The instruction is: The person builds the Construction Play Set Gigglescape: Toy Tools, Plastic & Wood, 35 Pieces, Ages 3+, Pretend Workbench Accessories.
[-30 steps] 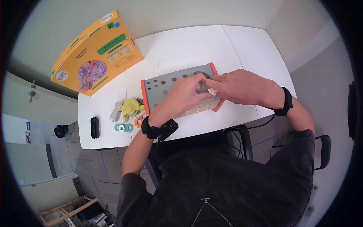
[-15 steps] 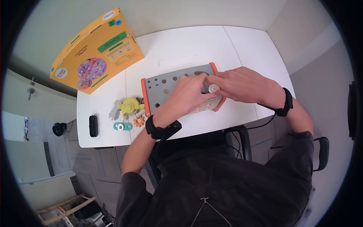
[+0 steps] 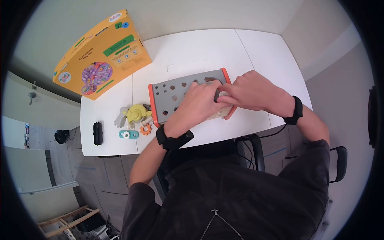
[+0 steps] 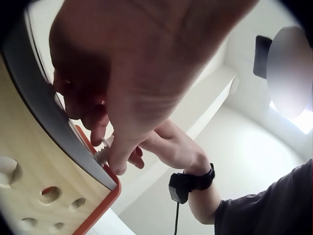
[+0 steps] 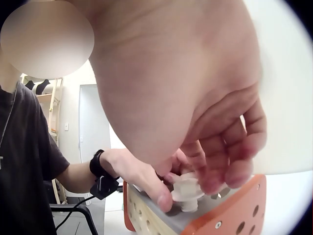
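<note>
A toy workbench with a grey, holed top and red-orange end panels stands on the white table. Over its right end, both hands meet at a white threaded toy screw. My left hand pinches it between thumb and fingers from the left, and its threads show beside the thumb in the left wrist view. From the other side, my right hand holds the screw with bent fingers. In the head view the fingers mostly cover the screw.
Left of the workbench lie a yellow toy piece, an orange gear and a teal strip carrying a white ring. A black case sits near the table's left edge. A yellow box stands at the back left.
The screw's round white head faced up between the hands half a second ago; now it is mostly behind the fingers. My right hand has turned slightly, while the left stays nearly in place.
</note>
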Action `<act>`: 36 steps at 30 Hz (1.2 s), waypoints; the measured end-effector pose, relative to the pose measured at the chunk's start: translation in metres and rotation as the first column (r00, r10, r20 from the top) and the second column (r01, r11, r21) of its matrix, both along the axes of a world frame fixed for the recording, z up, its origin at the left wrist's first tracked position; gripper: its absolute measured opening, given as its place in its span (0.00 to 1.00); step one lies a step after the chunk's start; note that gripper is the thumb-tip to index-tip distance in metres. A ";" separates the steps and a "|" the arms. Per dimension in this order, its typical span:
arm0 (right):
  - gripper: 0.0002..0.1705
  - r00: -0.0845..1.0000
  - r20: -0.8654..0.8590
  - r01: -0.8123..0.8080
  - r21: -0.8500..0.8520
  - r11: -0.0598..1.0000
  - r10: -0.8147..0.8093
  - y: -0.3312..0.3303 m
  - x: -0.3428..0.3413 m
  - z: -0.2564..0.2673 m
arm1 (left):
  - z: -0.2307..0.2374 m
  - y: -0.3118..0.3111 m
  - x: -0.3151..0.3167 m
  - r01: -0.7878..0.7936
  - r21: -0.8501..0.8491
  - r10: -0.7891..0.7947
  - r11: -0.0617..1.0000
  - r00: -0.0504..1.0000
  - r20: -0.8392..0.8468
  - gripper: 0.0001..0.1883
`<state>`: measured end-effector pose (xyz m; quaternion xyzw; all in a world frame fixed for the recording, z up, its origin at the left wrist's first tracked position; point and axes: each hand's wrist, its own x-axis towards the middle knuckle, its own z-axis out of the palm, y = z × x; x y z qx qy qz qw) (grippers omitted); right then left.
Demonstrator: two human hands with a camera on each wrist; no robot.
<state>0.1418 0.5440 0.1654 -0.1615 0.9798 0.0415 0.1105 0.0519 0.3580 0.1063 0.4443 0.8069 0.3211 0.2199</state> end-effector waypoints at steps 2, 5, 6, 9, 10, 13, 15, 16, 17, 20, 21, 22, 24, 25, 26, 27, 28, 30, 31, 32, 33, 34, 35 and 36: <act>0.22 0.993 -0.105 -0.069 -0.120 0.990 0.056 0.008 0.006 -0.004 | -0.003 -0.008 -0.004 0.015 0.036 -0.012 0.999 0.997 -0.076 0.23; 0.20 0.962 -0.243 -0.190 -0.266 0.945 0.125 0.016 0.006 -0.025 | -0.003 -0.017 -0.012 -0.002 0.044 0.005 0.999 0.998 -0.070 0.23; 0.20 0.962 -0.242 -0.200 -0.297 0.934 0.129 0.016 0.005 -0.031 | -0.001 -0.018 -0.013 -0.017 0.040 0.018 0.999 0.999 -0.048 0.23; 0.20 0.986 -0.150 -0.093 -0.175 0.980 0.067 0.008 0.001 -0.022 | 0.001 -0.017 0.001 0.029 0.065 -0.021 0.997 0.991 -0.130 0.23; 0.20 0.994 -0.105 -0.038 -0.091 0.995 0.028 0.003 0.000 -0.017 | 0.000 -0.014 0.004 0.026 0.058 -0.019 0.998 0.992 -0.125 0.23; 0.20 0.998 0.051 0.038 0.103 0.994 -0.044 -0.005 -0.006 -0.013 | 0.002 -0.006 0.006 0.011 0.048 -0.005 0.999 0.993 -0.115 0.23; 0.20 0.999 -0.046 0.017 0.020 1.000 -0.016 -0.002 0.001 -0.008 | 0.002 -0.006 0.003 -0.014 0.051 0.020 0.999 0.994 -0.107 0.23; 0.19 0.996 -0.094 0.005 -0.022 1.000 -0.007 0.001 0.005 -0.006 | -0.001 -0.007 0.000 -0.008 0.076 0.017 0.997 0.992 -0.127 0.23; 0.18 0.997 -0.073 -0.008 -0.071 0.997 0.003 0.005 0.006 -0.005 | -0.008 -0.012 -0.005 0.001 0.099 0.013 0.995 0.989 -0.146 0.23; 0.16 1.000 -0.013 -0.022 -0.191 0.981 0.020 0.010 0.008 -0.008 | -0.019 -0.021 -0.019 0.003 0.121 0.011 0.993 0.993 -0.115 0.22; 0.16 1.000 0.007 -0.022 -0.208 0.978 0.024 0.010 0.007 -0.014 | -0.019 -0.023 -0.021 -0.007 0.122 0.018 0.993 0.996 -0.091 0.22; 0.16 0.999 0.027 -0.024 -0.224 0.974 0.031 0.010 0.006 -0.017 | -0.016 -0.023 -0.018 0.010 0.115 0.004 0.993 0.993 -0.121 0.22; 0.17 1.000 -0.022 0.007 -0.148 0.989 -0.010 0.003 0.005 -0.012 | -0.005 -0.021 -0.007 0.039 0.104 -0.020 0.994 0.983 -0.182 0.22; 0.17 0.999 -0.045 0.023 -0.111 0.994 -0.028 -0.001 0.004 -0.009 | -0.003 -0.017 -0.003 0.047 0.084 -0.030 0.995 0.980 -0.194 0.22; 0.17 0.999 0.005 0.036 -0.035 0.999 -0.036 -0.003 0.001 -0.010 | -0.002 -0.012 0.000 0.055 0.062 -0.041 0.997 0.978 -0.207 0.22; 0.17 0.997 0.054 0.047 0.042 0.998 -0.049 -0.005 -0.003 -0.012 | -0.001 -0.009 0.003 0.064 0.041 -0.053 0.997 0.974 -0.219 0.22; 0.17 0.993 0.102 0.053 0.119 0.991 -0.066 -0.006 -0.006 -0.013 | -0.002 -0.006 0.003 0.047 0.054 -0.035 0.997 0.977 -0.208 0.22; 0.16 0.998 0.003 0.056 0.041 0.998 -0.057 -0.006 0.001 -0.002 | -0.007 -0.002 0.001 0.015 0.082 0.000 0.997 0.983 -0.184 0.23; 0.16 0.997 -0.045 0.056 0.001 0.998 -0.056 -0.005 0.004 0.002 | -0.011 -0.004 -0.002 0.011 0.115 0.012 0.993 0.981 -0.195 0.23; 0.15 0.999 -0.033 0.033 -0.063 0.997 -0.035 0.000 0.005 0.002 | -0.015 -0.009 -0.007 0.008 0.147 0.022 0.989 0.978 -0.206 0.23; 0.14 1.000 -0.021 0.012 -0.129 0.992 -0.015 0.007 0.006 0.001 | -0.018 -0.013 -0.010 0.008 0.178 0.031 0.984 0.976 -0.216 0.24; 0.13 1.000 -0.012 -0.007 -0.194 0.981 0.004 0.011 0.007 0.001 | -0.015 -0.017 -0.013 -0.036 0.144 0.063 0.989 0.980 -0.187 0.24; 0.13 1.000 -0.005 -0.016 -0.198 0.980 0.015 0.013 0.007 -0.003 | -0.010 -0.022 -0.017 -0.080 0.109 0.097 0.991 0.982 -0.164 0.25; 0.12 1.000 0.003 -0.027 -0.201 0.979 0.028 0.014 0.006 -0.009 | -0.007 -0.025 -0.019 -0.124 0.073 0.133 0.990 0.981 -0.141 0.25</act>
